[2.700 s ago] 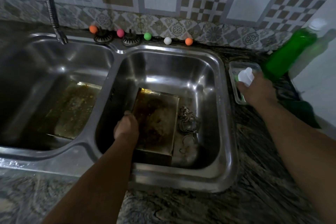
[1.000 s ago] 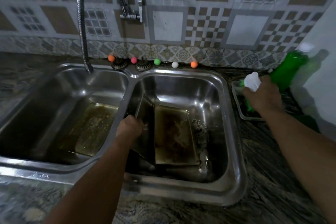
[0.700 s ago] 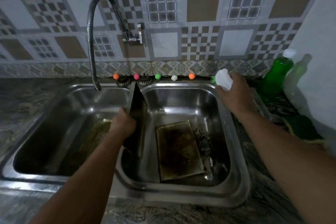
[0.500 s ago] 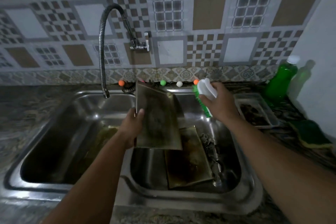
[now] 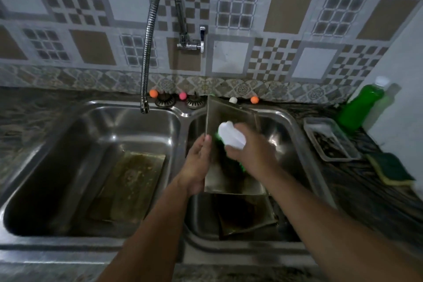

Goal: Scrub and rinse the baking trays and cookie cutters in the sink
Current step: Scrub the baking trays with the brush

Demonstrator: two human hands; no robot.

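While half hidden by both hands: tray (image 5: 231, 181) in left grip (image 5: 197, 162), brush (image 5: 231, 136) in right grip (image 5: 251, 151).

Raised tray (image 5: 231, 119) blocks right basin; faucet hose (image 5: 146, 57) overhangs left.

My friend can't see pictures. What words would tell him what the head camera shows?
Over the right sink basin, the left hand holds a baking tray upright while the right hand scrubs it with a white-handled brush.
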